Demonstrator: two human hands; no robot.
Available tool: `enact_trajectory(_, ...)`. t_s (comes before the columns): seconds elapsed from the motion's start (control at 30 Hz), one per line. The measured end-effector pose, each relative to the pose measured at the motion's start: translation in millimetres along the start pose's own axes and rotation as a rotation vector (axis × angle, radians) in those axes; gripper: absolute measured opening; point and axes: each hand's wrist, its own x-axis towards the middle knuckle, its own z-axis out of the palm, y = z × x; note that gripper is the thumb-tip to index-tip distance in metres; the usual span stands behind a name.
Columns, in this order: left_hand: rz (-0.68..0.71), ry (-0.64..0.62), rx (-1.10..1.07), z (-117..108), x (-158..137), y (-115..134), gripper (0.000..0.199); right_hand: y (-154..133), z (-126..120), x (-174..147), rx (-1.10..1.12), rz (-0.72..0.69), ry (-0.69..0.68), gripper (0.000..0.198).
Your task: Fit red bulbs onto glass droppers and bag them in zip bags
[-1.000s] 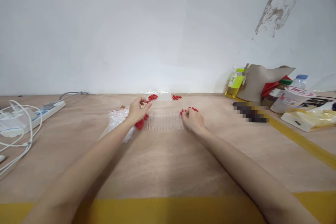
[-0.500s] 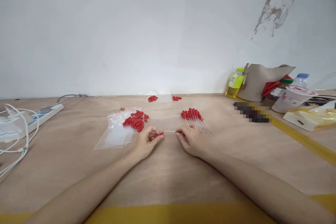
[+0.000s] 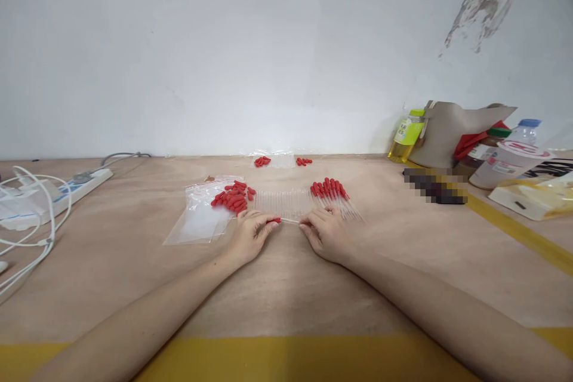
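My left hand (image 3: 250,234) pinches a red rubber dropper bulb (image 3: 276,220) between thumb and fingers. A thin glass dropper tube (image 3: 290,221) is held by my right hand (image 3: 326,233), its left end at the bulb's opening; how far it sits inside I cannot tell. Behind my hands lies a row of bare glass tubes (image 3: 282,203). Beyond my right hand are several droppers with red bulbs fitted (image 3: 330,188), side by side. A pile of loose red bulbs (image 3: 233,196) rests on clear plastic bags (image 3: 192,224) beyond my left hand.
Two small groups of red bulbs (image 3: 262,162) lie near the wall by another plastic bag (image 3: 281,160). A power strip (image 3: 85,194) with white cables (image 3: 51,215) is at left. At right stand a yellow drink bottle (image 3: 405,137), a grey bag (image 3: 447,137) and a plastic cup (image 3: 505,166).
My left hand has closed further around the red bulb and brought it against the tube's end. My right hand keeps its grip on the tube. The whole view has shifted slightly.
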Motion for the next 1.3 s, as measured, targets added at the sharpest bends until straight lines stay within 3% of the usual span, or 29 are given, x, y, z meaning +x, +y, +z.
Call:
enact_trajectory(0.3, 0.083, -0.056, -0.094, -3, -5, 5, 0.014, 10, 5, -2, 0.052, -0.074, -0.036, 0.022)
enact_trajectory(0.6, 0.275, -0.13, 0.048, 2, -7, 2, 0.015, 18, 2, 0, -0.003, -0.122, -0.085, 0.024)
enact_trajectory(1.0, 0.402, 0.026, 0.267, -1, -7, 11, 0.017, 7, 2, -2, -0.05, -0.2, 0.039, 0.021)
enact_trajectory(1.3, 0.417, -0.049, 0.23, 0, -8, 11, 0.017, -7, -4, 5, -0.028, -0.139, -0.049, 0.028)
